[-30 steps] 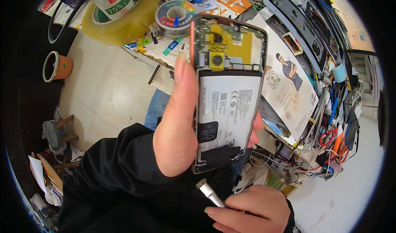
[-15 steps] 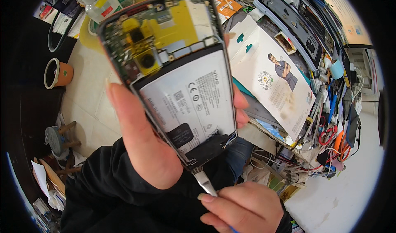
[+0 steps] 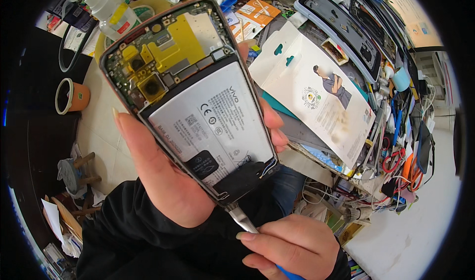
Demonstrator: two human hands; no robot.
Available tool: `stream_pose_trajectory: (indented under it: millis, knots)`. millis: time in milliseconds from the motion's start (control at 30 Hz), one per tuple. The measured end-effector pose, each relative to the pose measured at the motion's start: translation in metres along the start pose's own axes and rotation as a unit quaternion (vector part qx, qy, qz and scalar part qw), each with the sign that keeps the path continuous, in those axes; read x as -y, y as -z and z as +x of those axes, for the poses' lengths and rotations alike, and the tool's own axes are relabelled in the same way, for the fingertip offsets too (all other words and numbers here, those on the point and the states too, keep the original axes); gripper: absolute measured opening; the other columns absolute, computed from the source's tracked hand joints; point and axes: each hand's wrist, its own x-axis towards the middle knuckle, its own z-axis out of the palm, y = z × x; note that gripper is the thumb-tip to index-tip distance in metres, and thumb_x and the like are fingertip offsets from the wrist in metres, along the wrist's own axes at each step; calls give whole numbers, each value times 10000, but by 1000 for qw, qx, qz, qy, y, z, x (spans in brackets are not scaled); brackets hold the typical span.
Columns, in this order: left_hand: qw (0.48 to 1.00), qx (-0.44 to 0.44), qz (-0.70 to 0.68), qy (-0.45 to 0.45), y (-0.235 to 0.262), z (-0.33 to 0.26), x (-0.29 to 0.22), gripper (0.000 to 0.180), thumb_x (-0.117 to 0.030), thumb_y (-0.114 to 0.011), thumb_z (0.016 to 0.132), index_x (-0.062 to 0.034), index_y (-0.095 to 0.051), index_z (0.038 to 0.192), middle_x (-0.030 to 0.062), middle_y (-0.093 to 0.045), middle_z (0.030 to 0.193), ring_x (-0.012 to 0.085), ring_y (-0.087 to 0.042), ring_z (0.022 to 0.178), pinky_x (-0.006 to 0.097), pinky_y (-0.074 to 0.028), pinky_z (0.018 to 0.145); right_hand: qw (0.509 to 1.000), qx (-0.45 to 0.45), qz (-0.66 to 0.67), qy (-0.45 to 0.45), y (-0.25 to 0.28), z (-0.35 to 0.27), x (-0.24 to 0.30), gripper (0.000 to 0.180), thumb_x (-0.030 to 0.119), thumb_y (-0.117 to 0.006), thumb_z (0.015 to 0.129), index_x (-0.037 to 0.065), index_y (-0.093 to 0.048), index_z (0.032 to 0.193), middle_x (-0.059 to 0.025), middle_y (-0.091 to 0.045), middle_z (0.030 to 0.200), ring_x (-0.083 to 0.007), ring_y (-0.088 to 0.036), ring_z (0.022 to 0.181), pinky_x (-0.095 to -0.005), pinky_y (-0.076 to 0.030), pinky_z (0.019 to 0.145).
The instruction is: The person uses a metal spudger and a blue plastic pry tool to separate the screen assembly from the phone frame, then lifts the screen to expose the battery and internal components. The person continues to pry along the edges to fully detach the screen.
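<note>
Messy table (image 3: 316,161) stuff fills the right side, with a white card packet (image 3: 316,97) on top. Closer to the camera than a second ago, the open phone (image 3: 190,97) now tilts left, gripped around its edges by the left hand (image 3: 163,176). Below it, the right hand (image 3: 292,245) pinches a thin metal tool (image 3: 242,219), whose tip touches the phone's bottom edge.

The opened phone (image 3: 190,99) showed a matt white battery label, glossy yellow film and a metal rim; the tool's tip (image 3: 241,219) was shiny metal; the package (image 3: 316,97), right of centre, was glossy card.
</note>
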Motion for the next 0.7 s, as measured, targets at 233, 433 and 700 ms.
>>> stream_pose_trajectory:
  millis: [233, 433, 700]
  knots:
    - [999, -20, -32, -3, -5, 1, -1, 1077, -868, -292, 931, -97, -111, 1662, 257, -635, 1162, 378, -698, 997, 552, -581, 867, 997, 45, -59, 16, 15, 2, -2, 288, 74, -833, 833, 16, -741, 1100, -130, -658, 899, -284, -652, 682, -374, -521, 587]
    - [999, -26, -35, -28, -10, 0, -1, 1156, -924, -266, 888, -34, -236, 1625, 256, -667, 1159, 368, -694, 1007, 483, -562, 925, 997, 45, -47, -29, 13, 8, 7, 281, 39, -820, 815, 1, -731, 1079, -135, -660, 847, -292, -644, 661, -373, -517, 579]
    - [995, -98, -28, 8, -24, -8, -7, 941, -793, -320, 984, -128, -206, 1640, 210, -637, 1153, 355, -697, 961, 521, -611, 822, 954, -115, -185, -203, 31, -1, 3, 317, 24, -836, 770, 33, -751, 1075, -133, -695, 895, -287, -686, 734, -346, -548, 645]
